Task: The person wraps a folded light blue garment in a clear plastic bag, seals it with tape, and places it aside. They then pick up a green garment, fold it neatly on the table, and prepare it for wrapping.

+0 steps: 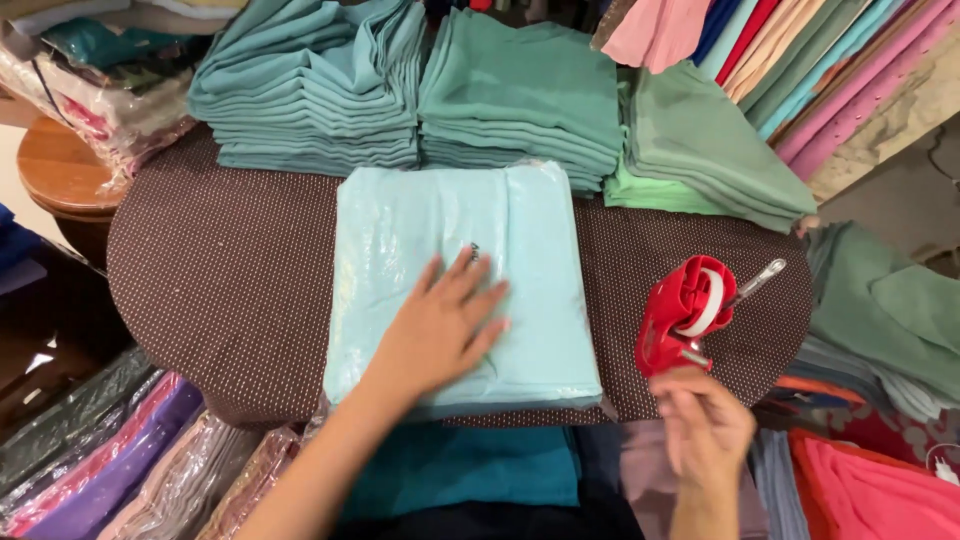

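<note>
A light-blue folded cloth in a clear plastic bag (455,240) lies in the middle of the brown dotted table (220,270). My left hand (440,325) rests flat on the bag's lower middle, fingers spread. A red tape dispenser (685,310) with a roll of clear tape stands to the bag's right. My right hand (700,420) hovers just below the dispenser, fingers pinched together near its lower end; whether a strip of tape is between them I cannot tell.
Three stacks of folded teal and green cloth (520,95) line the table's far edge. Bagged cloths (120,460) lie at the lower left, pink and green cloth (880,320) at the right, and hanging coloured fabrics (800,50) at the upper right.
</note>
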